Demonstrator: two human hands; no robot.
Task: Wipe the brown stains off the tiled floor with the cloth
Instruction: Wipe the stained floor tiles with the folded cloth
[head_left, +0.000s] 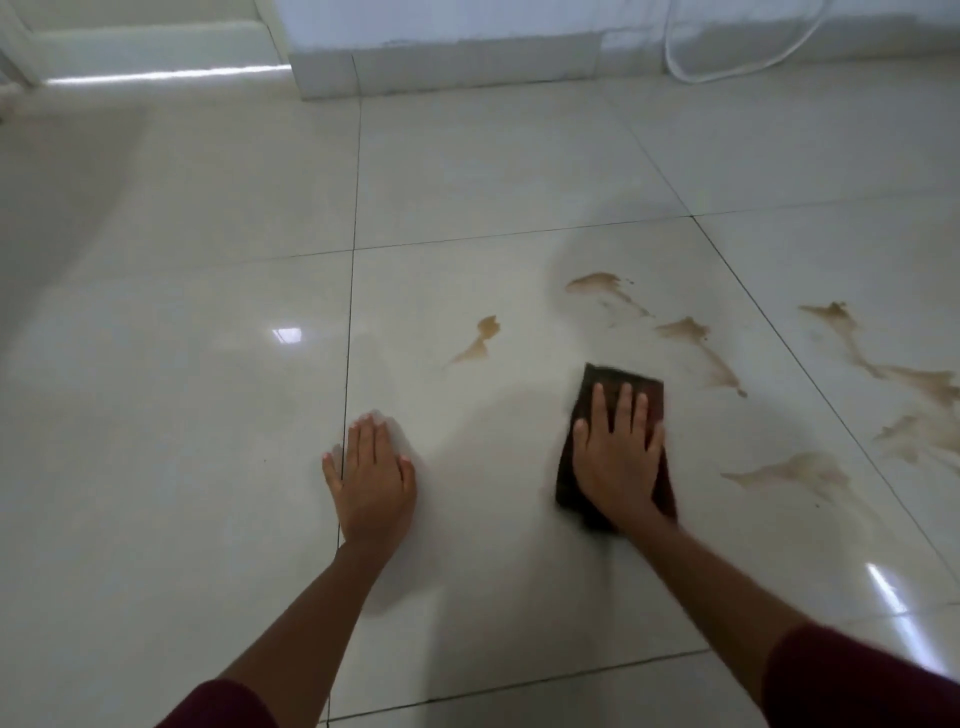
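On glossy tiled floor (208, 415), right hand (615, 457) presses flat, fingers straight, on dark brown cloth (605, 387). Left hand (371, 475) lies flat, fingers straight, at cloth's 9 o'clock. Brown stains (685, 330) spread from 11 to 3 o'clock of cloth. No readable writing.

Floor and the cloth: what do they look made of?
Floor: large glazed tiles, likely ceramic or porcelain; the glossy off-white surface mirrors window glare, and thin dark grout lines split it. Cloth: dark brown, matte, soft fabric, folded flat under the right hand; the weave is too blurred to tell. Brown stains: thin smeared liquid film, possibly dried.
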